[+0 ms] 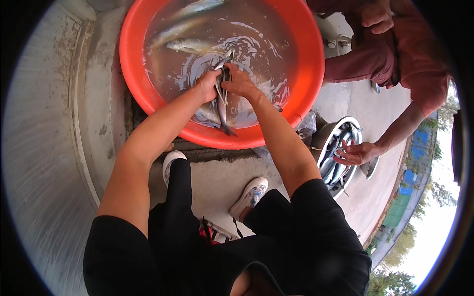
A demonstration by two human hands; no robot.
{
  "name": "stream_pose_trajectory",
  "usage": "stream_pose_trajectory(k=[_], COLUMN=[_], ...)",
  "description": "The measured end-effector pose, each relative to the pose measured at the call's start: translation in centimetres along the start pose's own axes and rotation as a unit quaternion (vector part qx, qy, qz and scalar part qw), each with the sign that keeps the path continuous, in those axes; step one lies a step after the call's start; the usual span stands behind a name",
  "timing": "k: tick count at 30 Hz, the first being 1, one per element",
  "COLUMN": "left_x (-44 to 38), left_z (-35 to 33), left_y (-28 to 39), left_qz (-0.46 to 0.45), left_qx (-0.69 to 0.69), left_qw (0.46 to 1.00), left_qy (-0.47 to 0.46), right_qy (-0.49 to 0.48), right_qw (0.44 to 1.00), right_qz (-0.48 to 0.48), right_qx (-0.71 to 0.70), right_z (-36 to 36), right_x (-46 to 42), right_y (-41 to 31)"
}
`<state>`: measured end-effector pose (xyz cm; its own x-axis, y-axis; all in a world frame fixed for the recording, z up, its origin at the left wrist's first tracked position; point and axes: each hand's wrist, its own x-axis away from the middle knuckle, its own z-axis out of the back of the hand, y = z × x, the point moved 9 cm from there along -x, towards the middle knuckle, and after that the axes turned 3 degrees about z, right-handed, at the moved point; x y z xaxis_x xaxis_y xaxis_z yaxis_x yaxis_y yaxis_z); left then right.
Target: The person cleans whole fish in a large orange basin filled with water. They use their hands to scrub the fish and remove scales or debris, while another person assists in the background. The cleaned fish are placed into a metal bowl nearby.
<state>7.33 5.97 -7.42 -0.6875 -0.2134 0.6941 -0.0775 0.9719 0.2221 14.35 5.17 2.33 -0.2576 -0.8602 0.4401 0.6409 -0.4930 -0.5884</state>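
Both my hands are over the murky water of a large round orange plastic tub [130, 70]. Between them is a slim silvery fish [221, 107], its tail pointing toward me and its belly seeming to be slit open. My left hand [208, 84] grips the fish from the left side. On the other side, my right hand [239, 79] has its fingers and thumb on the fish's edge near the upper end. Several more fish lie in the water, among them a pale one [189, 45] left of centre and another [198, 7] at the far side.
At the right sits another person [418, 66], one hand [355, 153] over a metal basin [354, 122] full of fish. A clear plastic bag [307, 124] lies between tub and basin. A wall [44, 129] runs along my left, and my shoes [253, 192] stand on concrete below the tub.
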Motion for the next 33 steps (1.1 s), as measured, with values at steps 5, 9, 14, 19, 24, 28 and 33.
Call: stream_pose_trajectory(k=[5, 9, 14, 19, 24, 28, 33], left_x=[0.1, 0.9, 1.2, 0.7, 1.1, 1.0, 0.7], left_z=[0.0, -0.6, -0.3, -0.2, 0.1, 0.2, 1.0], left_y=[0.5, 0.8, 1.2, 1.4, 1.1, 1.4, 1.1], left_qz=[-0.008, -0.033, -0.04, -0.032, -0.05, -0.057, -0.051], left_qx=[0.033, 0.03, 0.034, 0.044, 0.032, 0.028, 0.029], left_qw=[0.999, 0.999, 0.999, 0.998, 0.998, 0.998, 0.997], left_qy=[-0.01, -0.013, -0.001, -0.02, 0.028, 0.017, 0.051], right_qy=[0.07, 0.082, 0.121, 0.118, 0.118, 0.129, 0.131], right_qw=[0.996, 0.995, 0.992, 0.992, 0.992, 0.99, 0.991], right_qz=[0.062, 0.033, 0.03, 0.035, 0.037, 0.05, 0.035], right_qx=[-0.004, -0.038, -0.035, -0.003, -0.002, -0.009, -0.017], right_z=[-0.3, -0.2, 0.4, -0.5, -0.2, 0.1, -1.0], right_x=[0.5, 0.3, -0.5, -0.6, -0.5, -1.2, -0.6], right_y=[-0.7, 0.0, -0.3, -1.2, -0.7, -0.9, -0.9])
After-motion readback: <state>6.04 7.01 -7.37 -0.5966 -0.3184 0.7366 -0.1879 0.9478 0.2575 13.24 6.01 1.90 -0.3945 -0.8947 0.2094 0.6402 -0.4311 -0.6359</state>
